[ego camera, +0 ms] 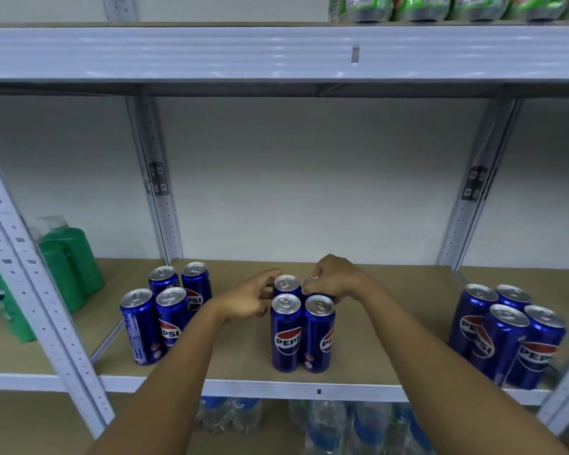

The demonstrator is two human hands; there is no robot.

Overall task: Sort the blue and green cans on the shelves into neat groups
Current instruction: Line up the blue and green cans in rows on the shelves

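A: Where are the blue cans sitting?
B: All on the middle shelf (391, 300), in 3 groups of 4. Left group (165, 310) is standing near the shelf's left edge, mid group (301, 323) toward the front edge at centre, right group (506, 333) by the right front corner. All upright, cans in each group touching or just beside each other.

A: Hands?
B: Both reaching into the mid group. Right hand (337, 279) is curling over the top of the back right can (311, 284) and gripping it; the can's body is mostly hidden. Left hand (248, 298) is hovering beside the back left can (287, 284), fingers loosely spread, holding nothing; cannot tell if the fingertips are touching it.

A: Green ones?
B: Green cans (457, 8) are showing on the top shelf, at its right end, only bottoms visible.

A: Anything else?
B: Green bottles (69, 257) standing in the left bay, water bottles (326, 425) below.
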